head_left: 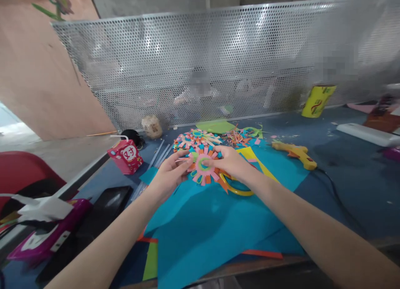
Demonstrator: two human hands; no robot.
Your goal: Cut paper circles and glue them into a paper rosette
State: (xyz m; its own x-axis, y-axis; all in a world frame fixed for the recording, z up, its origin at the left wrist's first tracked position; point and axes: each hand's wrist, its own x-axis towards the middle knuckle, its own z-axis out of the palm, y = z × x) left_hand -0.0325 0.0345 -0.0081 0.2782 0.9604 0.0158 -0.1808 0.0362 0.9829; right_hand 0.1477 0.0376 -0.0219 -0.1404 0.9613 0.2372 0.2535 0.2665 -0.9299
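Observation:
Between my two hands is a flower (204, 169) cut from pink, orange, blue and green felt or paper, its strips fanned around a ringed middle. My left hand (173, 170) pinches its left edge. From the right, my right hand (229, 162) grips it, with a finger across the centre. Beneath lie blue sheets (200, 230), and a pair of yellow-handled scissors (239, 192) rests partly hidden under the flower and my right hand. Just behind sits a pile of similar fringed flowers (195, 138).
Colourful scraps (240, 135) lie behind my hands. A yellow glue gun (295, 152) with a cord rests on the right. Left are a red drink box (125, 156), clear glue sticks (161, 154), a black phone-like slab (108, 205) and a purple power strip (50, 239). A perforated metal screen (200, 59) stands behind.

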